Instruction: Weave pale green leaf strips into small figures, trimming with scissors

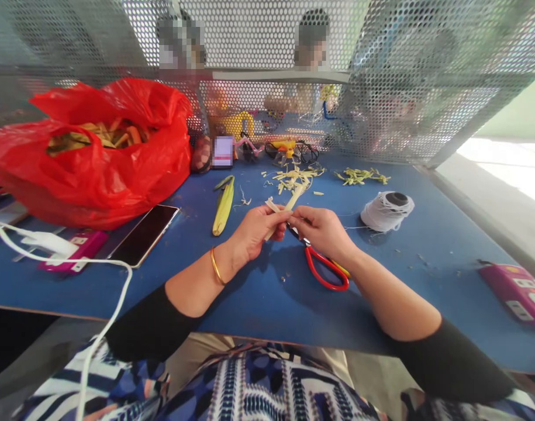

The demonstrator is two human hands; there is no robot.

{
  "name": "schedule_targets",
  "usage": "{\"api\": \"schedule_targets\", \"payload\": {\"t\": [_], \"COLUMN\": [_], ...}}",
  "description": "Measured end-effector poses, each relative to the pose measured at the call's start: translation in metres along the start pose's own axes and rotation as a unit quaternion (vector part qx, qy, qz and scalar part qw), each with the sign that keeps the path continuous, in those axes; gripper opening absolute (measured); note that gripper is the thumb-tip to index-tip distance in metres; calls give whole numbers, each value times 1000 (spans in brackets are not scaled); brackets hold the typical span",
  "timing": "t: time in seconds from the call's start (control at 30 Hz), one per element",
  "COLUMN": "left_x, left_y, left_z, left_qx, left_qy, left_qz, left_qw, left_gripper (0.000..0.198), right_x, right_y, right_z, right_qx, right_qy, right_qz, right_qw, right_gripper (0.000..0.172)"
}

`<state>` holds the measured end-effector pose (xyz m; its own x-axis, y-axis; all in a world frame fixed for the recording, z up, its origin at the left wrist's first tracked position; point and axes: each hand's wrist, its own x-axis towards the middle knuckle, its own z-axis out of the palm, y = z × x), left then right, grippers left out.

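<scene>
My left hand [255,233] and my right hand [323,231] meet above the blue table [267,292], both pinched on a pale yellow leaf strip [293,200] that sticks up and away from my fingers. The left wrist wears a gold bangle [216,266]. Red-handled scissors [324,270] lie on the table just under my right hand. A folded yellow-green leaf piece [224,206] lies to the left of my left hand.
A red plastic bag [96,153] of leaf strips sits at the back left. In front of it lie a phone [144,234] and a white cable [65,257]. A spool of white thread [387,210] stands on the right, leaf scraps [361,175] behind it. A perforated metal screen [381,70] closes the back; people sit beyond it.
</scene>
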<state>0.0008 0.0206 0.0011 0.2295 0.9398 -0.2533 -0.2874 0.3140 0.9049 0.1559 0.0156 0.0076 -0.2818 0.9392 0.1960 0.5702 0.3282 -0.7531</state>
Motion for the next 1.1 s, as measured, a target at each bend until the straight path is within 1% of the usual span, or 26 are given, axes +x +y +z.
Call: {"api": "schedule_targets", "payload": {"t": [0.1,0.2,0.27,0.3,0.4,0.43,0.47,0.5,0.57,0.6,0.63,0.7,0.77,0.87,0.93,1.1], "left_x": [0,-1,-1,-1,-3,-3,-4,-5,-6,-6,-6,-6,-6,-7,-7,-8], "left_y": [-1,0,2,4,6,6,6,6,4,3,2,1,0,-1,-1,-3], "left_z": [3,4,2,1,-2,-3,-3,-2,-1,0,1,1,1,1,1,0], "left_qx": [16,30,41,50,97,119,141,161,191,201,209,217,216,222,239,283], "left_qy": [14,29,19,6,-58,-82,-103,-121,-142,-147,-149,-146,-136,-128,-132,-158], "left_qz": [13,27,28,29,27,24,18,13,8,8,10,14,23,45,54,47], "left_qw": [1000,999,999,998,993,989,984,979,971,968,967,965,967,966,960,945], "left_gripper": [8,9,9,10,13,14,14,14,15,15,15,17,23,29,30,27], "right_x": [-3,-7,-9,-9,-8,-7,-5,-4,-2,-1,-1,0,0,0,0,-1], "right_y": [-4,-8,-11,-13,-14,-13,-11,-9,-5,-4,-3,-3,-4,-4,-3,0], "right_z": [2,1,-3,-6,-16,-19,-20,-20,-16,-13,-10,-4,0,3,5,13], "right_qx": [-23,-52,-87,-106,-151,-154,-148,-132,-83,-60,-43,-26,-21,-27,-30,-20], "right_qy": [23,11,11,30,162,188,185,158,85,66,66,96,121,134,148,188], "right_qz": [-29,-70,-89,-98,-115,-114,-110,-103,-83,-73,-66,-62,-71,-77,-73,-63], "right_qw": [999,996,992,989,968,963,965,973,989,993,995,993,990,988,986,980], "right_gripper": [33,34,34,32,24,22,20,18,12,10,9,12,16,20,21,19]}}
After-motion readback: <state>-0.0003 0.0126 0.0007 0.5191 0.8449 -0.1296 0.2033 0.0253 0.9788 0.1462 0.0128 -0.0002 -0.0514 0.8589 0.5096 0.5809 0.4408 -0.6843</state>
